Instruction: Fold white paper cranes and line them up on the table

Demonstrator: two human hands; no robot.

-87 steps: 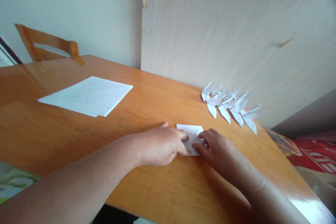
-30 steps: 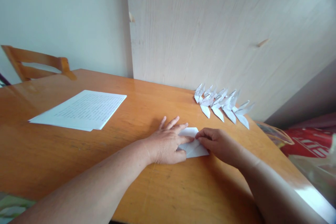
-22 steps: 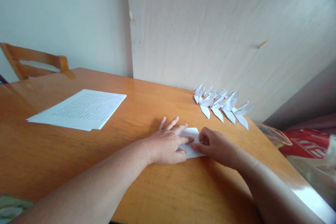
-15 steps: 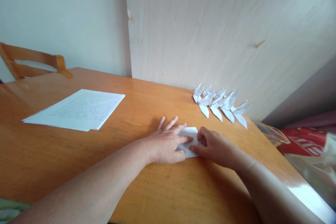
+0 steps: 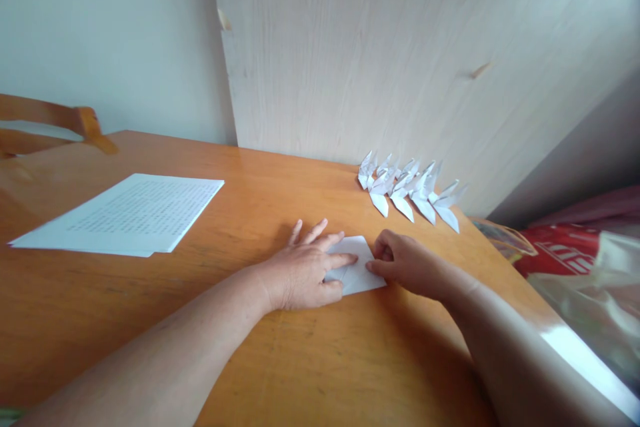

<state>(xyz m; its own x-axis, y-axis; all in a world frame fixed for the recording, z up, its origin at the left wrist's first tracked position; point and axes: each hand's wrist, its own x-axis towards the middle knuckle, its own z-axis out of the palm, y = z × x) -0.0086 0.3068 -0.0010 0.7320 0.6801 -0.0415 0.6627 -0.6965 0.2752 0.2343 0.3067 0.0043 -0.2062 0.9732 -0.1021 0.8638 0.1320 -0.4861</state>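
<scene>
A small folded sheet of white paper (image 5: 361, 273) lies flat on the wooden table in front of me. My left hand (image 5: 307, 273) rests over its left side, fingers spread, with the index fingertip pressing on the paper. At the right edge of the sheet is my right hand (image 5: 407, 263), its fingers curled in and the thumb touching the paper. The curled fingers partly hide that edge. Beyond my hands stand several folded white paper pieces (image 5: 403, 190) with pointed, upright tips, set close together in rows.
A stack of printed sheets (image 5: 125, 217) lies on the left of the wooden table (image 5: 300, 360). A chair back (image 5: 45, 121) shows at the far left. Behind the table stands a pale wood panel (image 5: 350, 47). Red and whitish bags (image 5: 565, 250) are beyond the right edge.
My right thumb has drawn back from the middle of the paper to its right edge, uncovering more of the sheet. My left hand stays on the paper. The whole view has shifted slightly.
</scene>
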